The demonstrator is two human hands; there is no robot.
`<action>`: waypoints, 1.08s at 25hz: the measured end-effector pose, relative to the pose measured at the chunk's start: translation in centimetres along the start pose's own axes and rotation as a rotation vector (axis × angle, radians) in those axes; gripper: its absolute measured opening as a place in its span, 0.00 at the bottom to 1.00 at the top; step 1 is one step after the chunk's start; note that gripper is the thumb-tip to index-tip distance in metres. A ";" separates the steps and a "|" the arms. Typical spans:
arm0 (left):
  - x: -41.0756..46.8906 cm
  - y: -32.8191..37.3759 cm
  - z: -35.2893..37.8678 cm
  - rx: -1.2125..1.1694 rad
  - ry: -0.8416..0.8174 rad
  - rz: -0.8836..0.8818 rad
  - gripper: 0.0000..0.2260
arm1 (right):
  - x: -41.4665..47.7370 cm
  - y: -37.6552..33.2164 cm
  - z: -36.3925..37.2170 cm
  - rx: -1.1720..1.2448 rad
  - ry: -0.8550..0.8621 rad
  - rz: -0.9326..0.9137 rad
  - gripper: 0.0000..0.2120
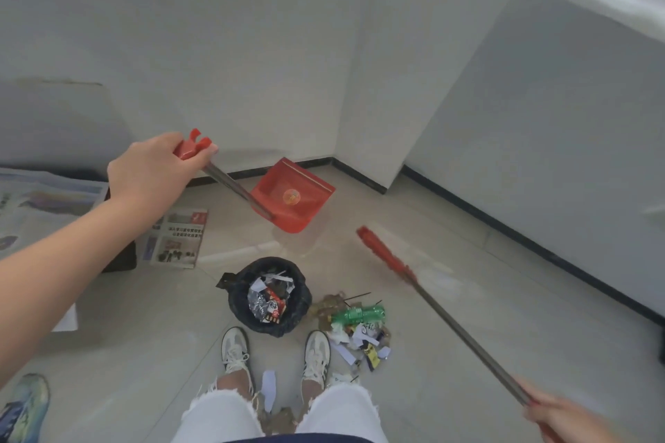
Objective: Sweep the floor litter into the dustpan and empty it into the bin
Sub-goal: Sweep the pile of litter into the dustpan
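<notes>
My left hand (154, 169) grips the red top of the dustpan's metal handle. The red dustpan (293, 196) hangs just above the floor, beyond the bin, near the wall corner. The bin (268, 297) has a black liner and holds wrappers and paper; it stands just ahead of my shoes. A heap of litter (354, 329), with a green plastic bottle (358, 315), paper scraps and wrappers, lies right of the bin beside my right shoe. My right hand (561, 415) holds the broom's long handle at lower right. The red broom head (383, 253) is raised right of the dustpan.
Newspapers (178, 239) lie on the floor at left, one over a dark box. A white scrap (269, 385) and brown debris lie between my feet. White walls with dark skirting close the corner ahead and the right side. Another shoe (25, 406) sits at the bottom left.
</notes>
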State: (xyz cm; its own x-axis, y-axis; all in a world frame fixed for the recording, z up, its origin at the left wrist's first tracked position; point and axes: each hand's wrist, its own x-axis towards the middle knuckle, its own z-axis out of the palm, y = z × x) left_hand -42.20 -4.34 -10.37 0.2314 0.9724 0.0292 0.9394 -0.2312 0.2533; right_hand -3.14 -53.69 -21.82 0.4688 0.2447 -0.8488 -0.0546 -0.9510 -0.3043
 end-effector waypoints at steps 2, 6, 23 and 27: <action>-0.8 1.1 0.0 -0.012 0.004 0.017 0.26 | -1.3 -1.8 2.6 -0.047 -0.093 0.031 0.24; -2.8 2.8 0.4 -0.037 0.004 0.073 0.27 | 2.5 -1.4 8.4 -0.056 -0.006 0.042 0.21; -14.7 -8.9 -6.5 -0.398 0.004 0.416 0.29 | -12.2 9.5 34.3 -0.155 -0.075 0.122 0.22; -18.1 -9.3 -8.6 -0.506 -0.027 0.482 0.27 | -16.7 12.2 37.5 -0.165 -0.134 0.146 0.23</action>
State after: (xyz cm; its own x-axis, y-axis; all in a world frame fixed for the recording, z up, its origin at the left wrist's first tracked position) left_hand -57.30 -19.50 -4.91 0.6046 0.7628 0.2293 0.4988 -0.5870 0.6377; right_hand -44.73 -62.26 -27.55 0.3444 0.1151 -0.9317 0.0370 -0.9933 -0.1091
